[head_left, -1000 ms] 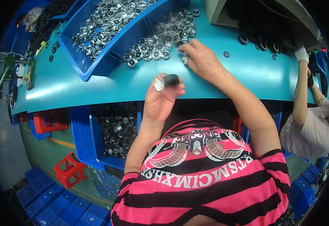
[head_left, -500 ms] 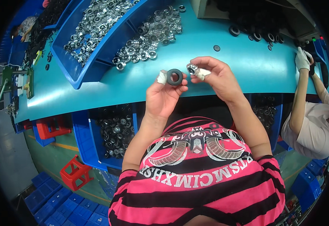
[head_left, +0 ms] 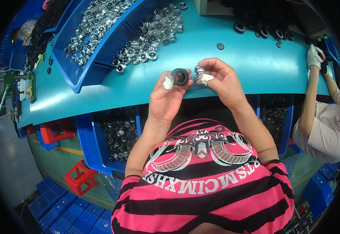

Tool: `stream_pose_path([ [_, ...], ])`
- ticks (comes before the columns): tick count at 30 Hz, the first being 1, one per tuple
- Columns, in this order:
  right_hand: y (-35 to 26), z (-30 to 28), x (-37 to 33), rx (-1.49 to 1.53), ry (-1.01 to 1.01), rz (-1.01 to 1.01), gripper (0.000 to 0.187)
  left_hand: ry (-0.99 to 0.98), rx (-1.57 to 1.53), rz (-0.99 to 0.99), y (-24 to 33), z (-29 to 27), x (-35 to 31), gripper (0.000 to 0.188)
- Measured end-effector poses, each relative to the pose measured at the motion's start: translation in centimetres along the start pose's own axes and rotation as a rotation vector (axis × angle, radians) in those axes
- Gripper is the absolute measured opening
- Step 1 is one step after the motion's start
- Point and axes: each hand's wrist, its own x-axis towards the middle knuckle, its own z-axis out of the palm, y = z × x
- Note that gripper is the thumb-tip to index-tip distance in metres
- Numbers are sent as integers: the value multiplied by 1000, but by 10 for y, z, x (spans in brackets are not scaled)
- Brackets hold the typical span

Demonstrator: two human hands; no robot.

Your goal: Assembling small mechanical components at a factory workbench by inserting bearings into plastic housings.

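A black rubber tyre (head_left: 181,77) is pinched between the thumb and fingers of my left hand (head_left: 166,96), its hole facing up. Just to its right, my right hand (head_left: 225,82) grips a small chrome wheel hub (head_left: 198,71) by thumb and fingertips. The two parts are close but apart. White wrapping covers each thumb. Both hands hover over the near edge of the turquoise table (head_left: 138,82). Many similar chrome hubs (head_left: 144,54) lie heaped on the table beyond my left hand.
A blue bin (head_left: 99,58) of chrome hubs stands at the far left. Black tyres (head_left: 264,33) lie at the far right, with one small black disc (head_left: 220,46) nearer. Below the table edge, blue crates (head_left: 87,136) hold finished-looking black wheels (head_left: 119,134). A gloved co-worker (head_left: 314,58) sits at the right.
My right hand has turned the chrome hub slightly and brought it a little nearer the tyre. The left hand tilts the tyre a bit. The view has shifted slightly.
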Motion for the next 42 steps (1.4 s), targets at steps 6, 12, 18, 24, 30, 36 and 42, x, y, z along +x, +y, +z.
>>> stream_pose_path([
  [6,-3,5,-1,72,-15,22,33,10,-17,-5,0,-1,0,25],
  [12,1,7,-2,12,-42,-21,37,57,28,-18,3,-1,-1,29],
  [18,4,13,-2,-169,-31,-165,38,104,36,-9,6,5,-3,31],
  [24,0,24,2,-524,-23,-390,29,81,38,-48,5,0,-2,34],
  [30,4,27,8,-736,30,-538,29,80,143,-25,3,7,-1,39],
  [36,0,34,6,-853,110,-647,29,73,329,86,0,14,-5,38],
  [42,3,36,3,-745,38,-544,40,90,610,99,-4,24,-2,32],
])
